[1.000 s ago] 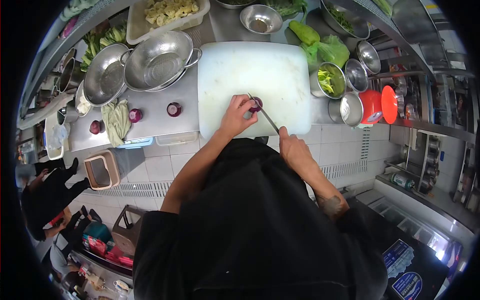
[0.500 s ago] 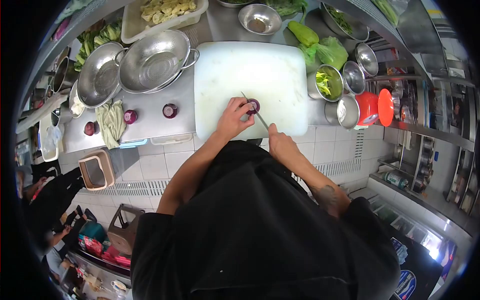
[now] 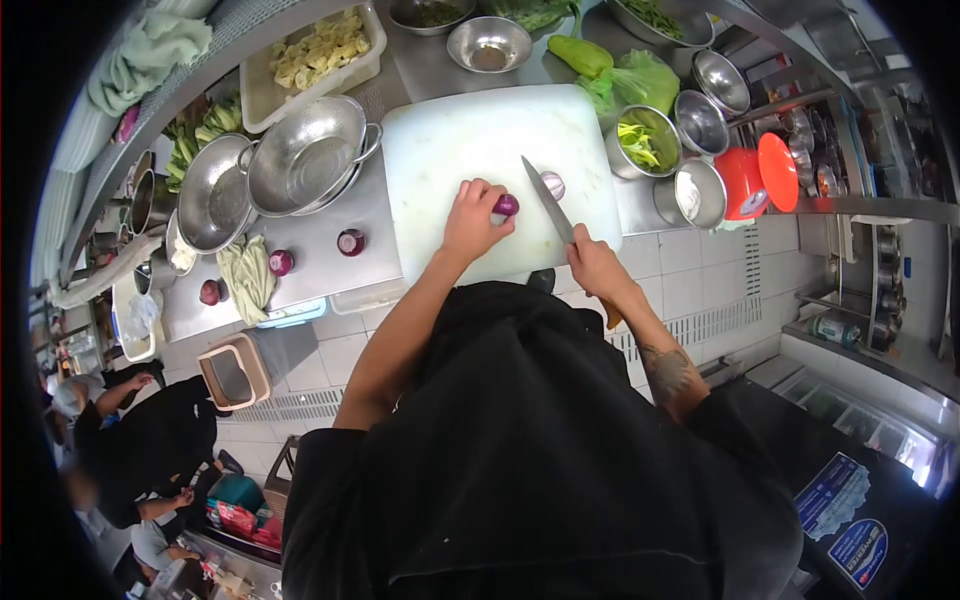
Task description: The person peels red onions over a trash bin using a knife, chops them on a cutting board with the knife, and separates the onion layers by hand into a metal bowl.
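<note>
On the white cutting board [image 3: 450, 140], my left hand [image 3: 476, 218] grips a purple onion piece [image 3: 507, 205] between thumb and fingers. My right hand [image 3: 596, 262] is wrapped round the handle of a knife [image 3: 550, 202], its blade pointing up and left over the board. Just right of the blade lies another onion piece [image 3: 552, 185] with its pale cut face showing. Left of the board, one onion [image 3: 351, 242] sits on the steel counter, with a second onion [image 3: 281, 262] and a third onion [image 3: 210, 292] beside a green cloth [image 3: 246, 278].
Two colanders [image 3: 306, 160] stand left of the board, below a tub of pale pieces [image 3: 375, 50]. At the right are a steel pot of green slices [image 3: 643, 143], small bowls and a red container [image 3: 738, 182]. Other people [image 3: 150, 450] are at lower left.
The onion has come apart into two pieces. My left hand holds one; the other lies right of the knife. The blade has moved right, away from my left fingers.
</note>
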The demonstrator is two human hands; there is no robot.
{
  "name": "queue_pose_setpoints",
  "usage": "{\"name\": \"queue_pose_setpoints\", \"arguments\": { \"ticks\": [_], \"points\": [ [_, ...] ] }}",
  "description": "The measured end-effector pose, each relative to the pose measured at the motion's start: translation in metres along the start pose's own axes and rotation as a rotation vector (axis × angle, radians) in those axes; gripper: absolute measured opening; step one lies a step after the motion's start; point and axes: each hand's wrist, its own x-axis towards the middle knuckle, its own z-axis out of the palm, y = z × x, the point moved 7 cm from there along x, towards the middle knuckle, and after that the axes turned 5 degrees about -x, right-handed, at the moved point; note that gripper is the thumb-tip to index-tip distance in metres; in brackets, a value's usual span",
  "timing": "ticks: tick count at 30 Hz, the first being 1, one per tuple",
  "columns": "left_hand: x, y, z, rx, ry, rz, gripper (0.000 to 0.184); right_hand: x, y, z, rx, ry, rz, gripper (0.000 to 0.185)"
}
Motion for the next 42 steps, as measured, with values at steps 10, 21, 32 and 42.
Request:
{"name": "queue_pose_setpoints", "arguments": {
  "ticks": [10,21,32,42],
  "points": [
    [-0.022,0.019,-0.008,-0.072,0.090,0.027,0.040,-0.010,-0.014,0.023,-0.143,0.013,-0.010,0.018],
    [-0.017,0.011,-0.003,-0.130,-0.007,-0.002,0.031,-0.047,-0.039,0.003,-0.198,-0.088,-0.040,0.016],
    [-0.017,0.013,-0.006,-0.138,0.009,0.056,0.034,-0.049,-0.045,-0.003,-0.266,-0.152,-0.021,0.017],
    [-0.021,0.010,-0.006,-0.133,0.051,0.065,0.031,-0.003,-0.019,0.051,-0.179,-0.028,-0.114,0.019]
  ]
}}
